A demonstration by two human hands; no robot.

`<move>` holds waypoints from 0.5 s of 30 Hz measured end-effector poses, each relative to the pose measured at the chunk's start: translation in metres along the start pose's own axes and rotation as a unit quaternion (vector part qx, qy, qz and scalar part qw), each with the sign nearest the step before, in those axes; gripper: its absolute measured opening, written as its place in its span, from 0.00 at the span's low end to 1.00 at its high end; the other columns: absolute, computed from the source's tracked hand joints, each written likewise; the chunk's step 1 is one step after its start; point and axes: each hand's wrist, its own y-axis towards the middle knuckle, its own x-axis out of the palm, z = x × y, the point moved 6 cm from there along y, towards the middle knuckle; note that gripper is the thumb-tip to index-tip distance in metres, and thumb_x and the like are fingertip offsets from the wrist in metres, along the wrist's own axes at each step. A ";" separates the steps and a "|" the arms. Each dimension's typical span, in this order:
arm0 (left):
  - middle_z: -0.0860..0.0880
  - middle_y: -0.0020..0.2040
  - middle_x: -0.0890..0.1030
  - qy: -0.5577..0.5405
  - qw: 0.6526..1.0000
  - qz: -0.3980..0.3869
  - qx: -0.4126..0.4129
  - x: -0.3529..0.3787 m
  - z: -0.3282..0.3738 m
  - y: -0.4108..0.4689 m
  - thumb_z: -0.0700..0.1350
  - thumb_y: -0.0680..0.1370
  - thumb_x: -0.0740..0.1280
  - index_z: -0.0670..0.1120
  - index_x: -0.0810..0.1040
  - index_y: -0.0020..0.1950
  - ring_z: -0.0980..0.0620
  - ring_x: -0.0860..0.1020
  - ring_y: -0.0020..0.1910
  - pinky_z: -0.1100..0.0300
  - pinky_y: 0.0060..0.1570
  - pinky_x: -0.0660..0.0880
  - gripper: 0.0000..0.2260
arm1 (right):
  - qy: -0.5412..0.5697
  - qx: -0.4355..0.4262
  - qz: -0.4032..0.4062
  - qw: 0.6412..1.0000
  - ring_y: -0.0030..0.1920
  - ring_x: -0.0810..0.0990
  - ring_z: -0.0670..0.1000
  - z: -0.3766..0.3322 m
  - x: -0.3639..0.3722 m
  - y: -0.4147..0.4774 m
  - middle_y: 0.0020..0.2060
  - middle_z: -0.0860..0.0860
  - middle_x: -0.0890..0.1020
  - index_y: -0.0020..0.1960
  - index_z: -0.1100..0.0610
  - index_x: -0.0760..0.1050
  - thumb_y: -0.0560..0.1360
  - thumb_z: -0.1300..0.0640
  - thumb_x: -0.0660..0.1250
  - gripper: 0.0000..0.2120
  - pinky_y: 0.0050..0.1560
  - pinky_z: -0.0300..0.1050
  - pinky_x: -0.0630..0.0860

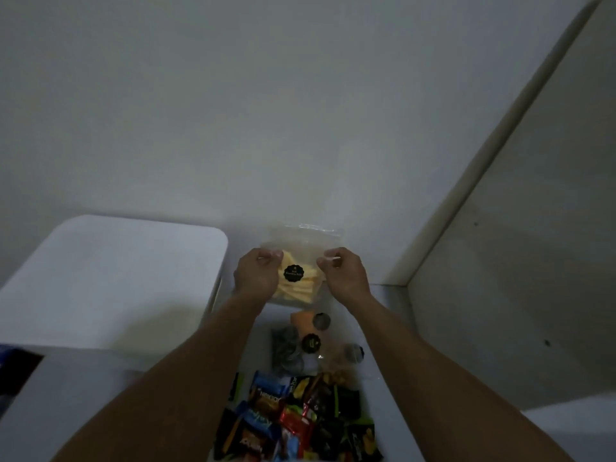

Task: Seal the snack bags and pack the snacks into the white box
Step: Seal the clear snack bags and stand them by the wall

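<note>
A clear snack bag [301,261] with pale yellow chips and a round black sticker is held upright in the air between both hands. My left hand [256,272] pinches its left edge and my right hand [343,273] pinches its right edge, just below the zip strip at the top. The white box [110,281] stands to the left with a flat white top. Below the bag lie more clear bags [311,343] with black stickers and a heap of coloured snack packets [293,418].
A white surface [86,395] carries the box and the snacks. A pale wall fills the upper view, with a slanting white panel [500,155] at right. A dark blue object [10,365] shows at the left edge.
</note>
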 end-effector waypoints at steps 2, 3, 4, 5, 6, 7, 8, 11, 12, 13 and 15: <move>0.47 0.48 0.83 -0.004 1.000 0.028 -0.015 0.006 -0.018 0.010 0.53 0.76 0.70 0.46 0.81 0.49 0.44 0.80 0.50 0.57 0.49 0.74 0.11 | -0.003 0.012 -0.003 1.000 0.50 0.78 0.50 0.014 0.012 0.010 0.49 0.49 0.79 0.59 0.56 0.75 0.79 0.53 0.68 0.11 0.42 0.39 0.69; 0.46 0.47 0.84 -0.012 0.999 0.038 -0.023 0.010 -0.026 0.014 0.52 0.76 0.70 0.45 0.81 0.49 0.44 0.80 0.49 0.57 0.48 0.74 0.11 | -0.004 0.019 -0.005 1.000 0.51 0.77 0.50 0.020 0.018 0.015 0.49 0.49 0.78 0.60 0.56 0.74 0.79 0.54 0.68 0.12 0.44 0.39 0.69; 0.46 0.47 0.84 -0.017 0.998 0.046 -0.031 0.012 -0.032 0.018 0.52 0.76 0.70 0.45 0.82 0.48 0.44 0.80 0.49 0.57 0.48 0.75 0.10 | -0.006 0.025 -0.007 1.000 0.51 0.77 0.51 0.025 0.023 0.019 0.49 0.49 0.77 0.61 0.57 0.73 0.79 0.54 0.67 0.12 0.47 0.39 0.68; 0.45 0.47 0.84 -0.018 0.998 0.053 -0.035 0.015 -0.037 0.022 0.52 0.76 0.70 0.45 0.82 0.48 0.44 0.81 0.48 0.56 0.48 0.76 0.10 | -0.007 0.032 -0.010 0.999 0.52 0.77 0.51 0.029 0.028 0.023 0.50 0.50 0.77 0.61 0.57 0.72 0.79 0.54 0.67 0.13 0.47 0.39 0.68; 0.45 0.47 0.84 -0.014 0.997 0.059 -0.041 0.017 -0.042 0.025 0.52 0.76 0.70 0.45 0.82 0.48 0.43 0.80 0.48 0.55 0.49 0.78 0.10 | -0.010 0.037 -0.013 0.999 0.52 0.77 0.52 0.033 0.031 0.027 0.51 0.51 0.78 0.61 0.57 0.72 0.79 0.54 0.67 0.13 0.48 0.40 0.68; 0.45 0.47 0.84 -0.011 0.997 0.063 -0.047 0.019 -0.046 0.029 0.52 0.76 0.70 0.45 0.82 0.47 0.43 0.80 0.48 0.53 0.50 0.79 0.10 | -0.013 0.039 -0.015 0.999 0.54 0.78 0.52 0.036 0.035 0.030 0.53 0.53 0.79 0.61 0.57 0.73 0.79 0.54 0.67 0.12 0.48 0.40 0.69; 0.44 0.47 0.84 -0.008 0.996 0.065 -0.052 0.020 -0.048 0.032 0.52 0.76 0.70 0.46 0.82 0.47 0.42 0.80 0.48 0.50 0.51 0.79 0.10 | -0.017 0.038 -0.017 0.999 0.54 0.78 0.53 0.039 0.038 0.033 0.55 0.54 0.80 0.61 0.57 0.73 0.79 0.55 0.66 0.12 0.48 0.40 0.69; 0.44 0.48 0.83 -0.008 0.996 0.061 -0.056 0.026 -0.052 0.040 0.51 0.77 0.69 0.46 0.83 0.48 0.42 0.80 0.49 0.48 0.52 0.80 0.09 | -0.028 0.035 -0.022 0.999 0.56 0.78 0.53 0.041 0.043 0.039 0.58 0.55 0.80 0.66 0.58 0.73 0.80 0.58 0.63 0.15 0.50 0.40 0.70; 0.44 0.49 0.83 -0.009 0.997 0.061 -0.056 0.027 -0.051 0.042 0.50 0.77 0.69 0.46 0.83 0.49 0.42 0.80 0.50 0.48 0.52 0.80 0.09 | -0.029 0.035 -0.024 0.999 0.57 0.78 0.54 0.041 0.043 0.040 0.59 0.56 0.80 0.67 0.58 0.72 0.80 0.59 0.63 0.16 0.51 0.40 0.71; 0.44 0.49 0.83 -0.008 0.997 0.059 -0.054 0.028 -0.050 0.045 0.50 0.77 0.68 0.46 0.83 0.50 0.42 0.80 0.50 0.48 0.53 0.79 0.09 | -0.032 0.034 -0.026 0.999 0.58 0.78 0.55 0.040 0.043 0.041 0.59 0.56 0.80 0.68 0.59 0.72 0.80 0.60 0.62 0.17 0.52 0.41 0.72; 0.43 0.52 0.83 0.005 0.997 0.050 -0.054 0.030 -0.050 0.048 0.49 0.78 0.67 0.45 0.82 0.53 0.41 0.80 0.52 0.48 0.55 0.79 0.10 | -0.043 0.031 -0.032 0.998 0.60 0.78 0.55 0.040 0.043 0.042 0.61 0.56 0.80 0.70 0.59 0.71 0.80 0.60 0.61 0.18 0.54 0.41 0.72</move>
